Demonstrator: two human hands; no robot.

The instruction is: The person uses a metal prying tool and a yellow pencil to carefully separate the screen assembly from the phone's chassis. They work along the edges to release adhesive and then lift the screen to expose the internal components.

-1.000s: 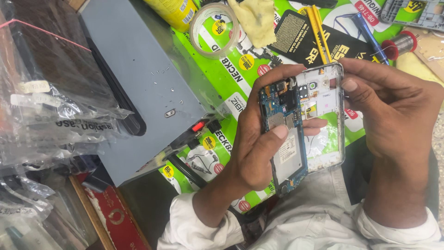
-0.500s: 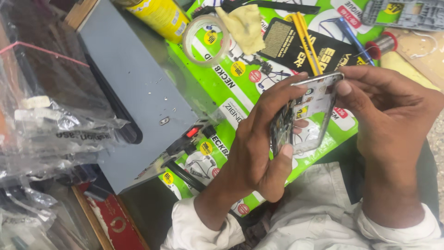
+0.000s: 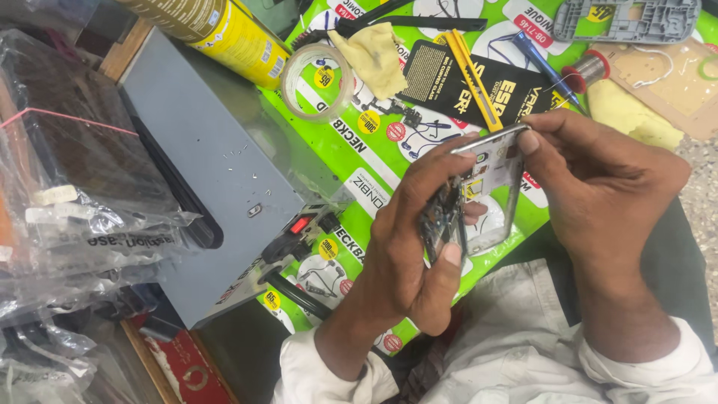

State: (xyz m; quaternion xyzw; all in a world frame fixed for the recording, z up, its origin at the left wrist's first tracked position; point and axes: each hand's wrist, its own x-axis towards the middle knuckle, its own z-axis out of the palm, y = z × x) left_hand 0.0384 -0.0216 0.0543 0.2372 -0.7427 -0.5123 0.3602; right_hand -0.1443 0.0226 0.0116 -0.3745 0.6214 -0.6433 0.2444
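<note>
Holding one opened phone (image 3: 479, 198), apparently: two hands, left hand (image 3: 407, 247), right hand (image 3: 606, 187).

Both hands are bare, without gloves, rings or a watch. Behind the left hand (image 3: 407, 247) and the right hand (image 3: 606, 187), each wrist ends in a loose, creased white sleeve cuff.

Likely a phone repair workbench, solder spool (image 3: 585, 71), tape roll (image 3: 318, 82), spray can (image 3: 217, 30), bagged spare parts (image 3: 82, 187)
</note>
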